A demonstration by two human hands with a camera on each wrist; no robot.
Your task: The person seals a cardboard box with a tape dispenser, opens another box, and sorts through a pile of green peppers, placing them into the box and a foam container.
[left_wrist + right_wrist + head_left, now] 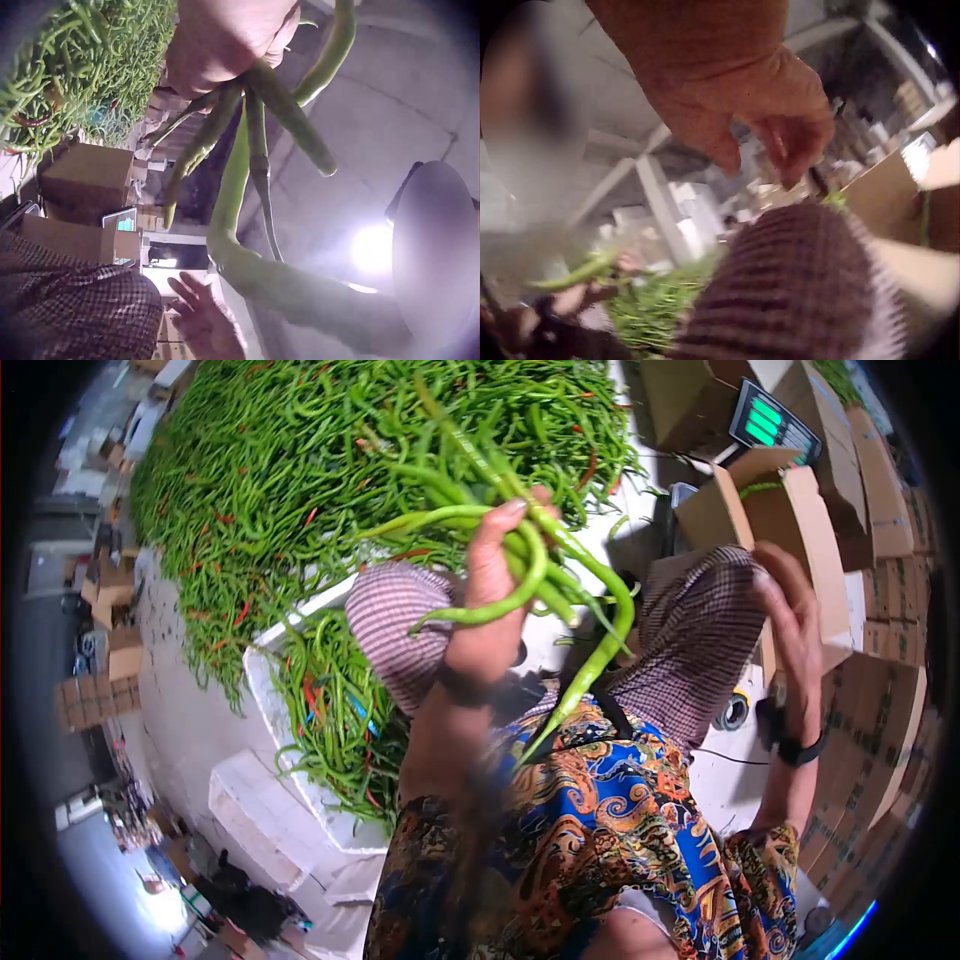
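Note:
My left hand (488, 585) grips a small bunch of long green chili peppers (605, 645) in front of my lap. One long, bent pepper hangs down toward my patterned shirt, while others stick out past the thumb. In the left wrist view, several stems and pepper ends (294, 120) fan out from under the fist. Beside my right knee is my right hand (795, 605), holding nothing, near an open cardboard box (812, 550). The right wrist view shows that hand (727, 86) above the checked knee (780, 277), fingers loosely bent.
A large heap of green peppers (300, 470), with some red ones, spreads ahead and left. A white foam box (265, 680) of peppers stands by my left leg. A scale with a lit display (765, 422) is at upper right. Stacked cartons (860, 730) line the right.

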